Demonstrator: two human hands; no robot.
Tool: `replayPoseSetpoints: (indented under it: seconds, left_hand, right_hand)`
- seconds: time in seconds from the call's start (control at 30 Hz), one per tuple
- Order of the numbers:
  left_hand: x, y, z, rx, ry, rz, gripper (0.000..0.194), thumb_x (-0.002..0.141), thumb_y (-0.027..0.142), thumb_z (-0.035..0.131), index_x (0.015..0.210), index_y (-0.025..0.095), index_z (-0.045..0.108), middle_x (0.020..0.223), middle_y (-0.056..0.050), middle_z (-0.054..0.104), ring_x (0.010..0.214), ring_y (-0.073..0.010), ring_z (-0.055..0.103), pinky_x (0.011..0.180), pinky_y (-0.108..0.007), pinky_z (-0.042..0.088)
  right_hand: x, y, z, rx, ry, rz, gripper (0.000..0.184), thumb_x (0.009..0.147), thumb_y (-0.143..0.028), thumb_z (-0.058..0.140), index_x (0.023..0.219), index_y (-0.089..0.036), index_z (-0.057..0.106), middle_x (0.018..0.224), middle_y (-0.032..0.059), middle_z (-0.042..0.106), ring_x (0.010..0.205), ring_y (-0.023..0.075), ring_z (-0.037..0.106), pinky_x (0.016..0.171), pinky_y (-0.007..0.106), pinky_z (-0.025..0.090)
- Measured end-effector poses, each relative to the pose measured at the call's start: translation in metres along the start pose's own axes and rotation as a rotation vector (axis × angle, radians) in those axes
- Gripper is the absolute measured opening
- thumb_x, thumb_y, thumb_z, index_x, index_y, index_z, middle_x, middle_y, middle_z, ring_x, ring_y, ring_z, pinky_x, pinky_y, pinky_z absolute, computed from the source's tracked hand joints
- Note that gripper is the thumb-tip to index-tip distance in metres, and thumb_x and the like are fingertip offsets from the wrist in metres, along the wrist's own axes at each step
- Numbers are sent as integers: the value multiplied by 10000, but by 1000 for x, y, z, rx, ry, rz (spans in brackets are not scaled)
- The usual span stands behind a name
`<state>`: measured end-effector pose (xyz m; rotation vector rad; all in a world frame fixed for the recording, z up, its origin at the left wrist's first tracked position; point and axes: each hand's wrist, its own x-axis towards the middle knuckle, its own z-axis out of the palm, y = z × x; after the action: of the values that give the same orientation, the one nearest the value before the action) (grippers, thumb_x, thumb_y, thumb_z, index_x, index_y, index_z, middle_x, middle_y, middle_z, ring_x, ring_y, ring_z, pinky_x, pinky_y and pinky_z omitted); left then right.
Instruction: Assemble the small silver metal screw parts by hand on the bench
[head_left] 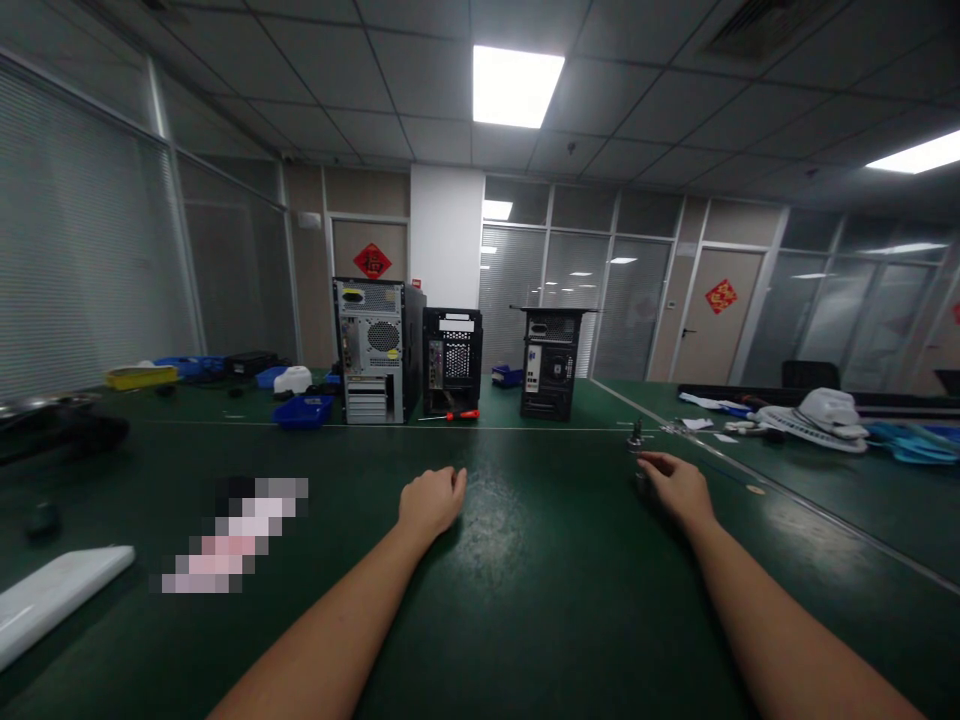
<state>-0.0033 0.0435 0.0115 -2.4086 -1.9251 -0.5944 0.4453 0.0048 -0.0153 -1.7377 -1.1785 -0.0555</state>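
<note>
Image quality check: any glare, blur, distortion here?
Head view: ceiling panel blown out; hazy glare on the green tabletop beside the left hand; wide-angle stretch towards the edges; dark clutter at far left blurred; pixelated patch unreadable; metal piece near the right hand lacks detail.

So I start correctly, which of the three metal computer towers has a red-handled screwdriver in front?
The black middle tower; the screwdriver lies at its foot, not before the silver-backed tower or the black right-hand tower.
</note>
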Motion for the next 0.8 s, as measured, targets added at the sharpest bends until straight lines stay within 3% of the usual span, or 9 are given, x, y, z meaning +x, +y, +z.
replayPoseSetpoints:
  seconds: [0.53, 0.8]
  left_hand:
    - [0, 0, 1, -2, -2, 18, 602, 1000, 558, 240, 983, 210, 731, 980, -138, 747, 910, -285, 712, 796, -378, 519]
    - [0, 0, 2, 3, 5, 18, 596, 999, 561, 249, 985, 211, 732, 969, -135, 745, 904, -290, 714, 772, -373, 518]
  right_hand:
    - [-6, -13, -4, 28, -35, -25, 458, 704, -541, 697, 978, -184, 782, 906, 113, 775, 858, 288, 723, 764, 386, 533]
    - [-6, -12, -2, 33, -78, -29, 443, 704, -533, 717, 988, -199, 776, 959, 94, 776, 900, 276, 717, 832, 396, 535]
